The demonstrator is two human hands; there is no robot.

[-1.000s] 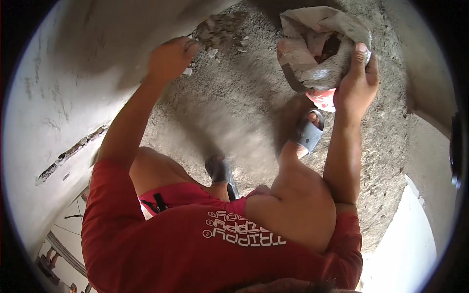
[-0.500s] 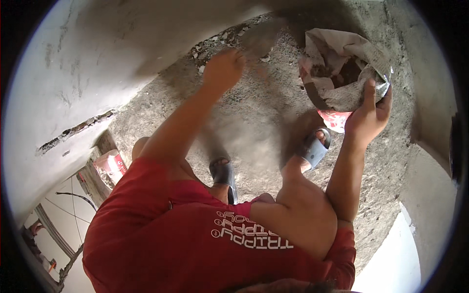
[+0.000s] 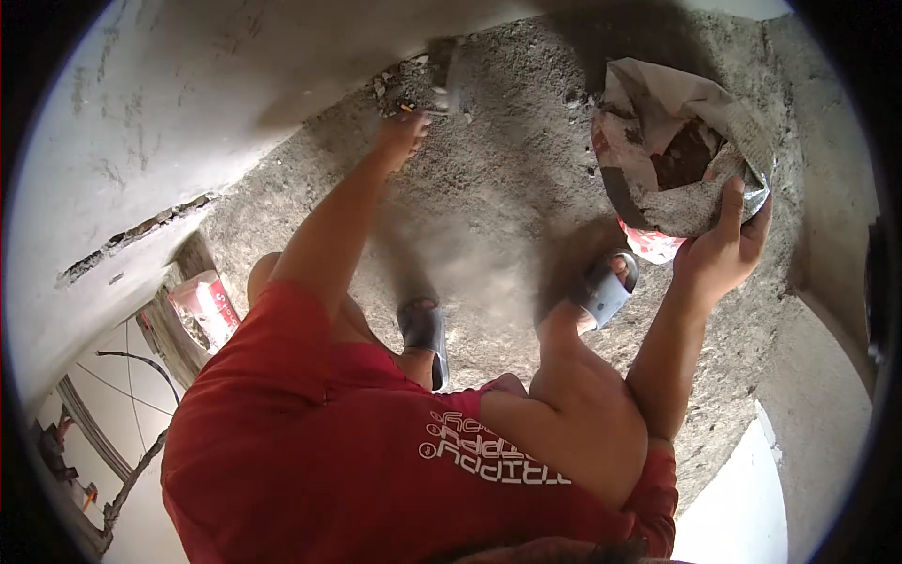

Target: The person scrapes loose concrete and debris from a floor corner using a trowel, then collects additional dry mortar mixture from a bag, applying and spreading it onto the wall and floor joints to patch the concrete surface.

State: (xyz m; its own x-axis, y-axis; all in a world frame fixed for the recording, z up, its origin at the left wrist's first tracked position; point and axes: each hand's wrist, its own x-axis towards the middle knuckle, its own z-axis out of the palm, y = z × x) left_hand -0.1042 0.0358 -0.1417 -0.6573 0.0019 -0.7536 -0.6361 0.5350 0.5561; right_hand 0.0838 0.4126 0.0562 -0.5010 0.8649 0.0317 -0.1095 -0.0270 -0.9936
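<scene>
My left hand (image 3: 402,139) is closed round the handle of a trowel beside the foot of the wall. The trowel's grey blade (image 3: 442,73) is tilted over the rough floor, partly smeared by motion, next to small pieces of rubble (image 3: 402,80). At the right stands an open woven sack (image 3: 691,209), its pale rim folded down and its lower part red and white. Brown debris (image 3: 691,158) lies inside it. My right hand (image 3: 722,249) grips the near right rim, thumb on top and fingers mostly hidden behind the fold.
A pale wall (image 3: 216,85) runs along the left and far side, with a broken crack low down. Another wall (image 3: 836,169) rises at the right. My sandalled feet stand on the rough concrete floor (image 3: 489,188). A red and white bag (image 3: 207,310) and wires lie at the left.
My left hand has moved left and slightly nearer with the trowel, and fewer rubble pieces show beside the wall. The right hand keeps its hold on the sack; the view has shifted a little.
</scene>
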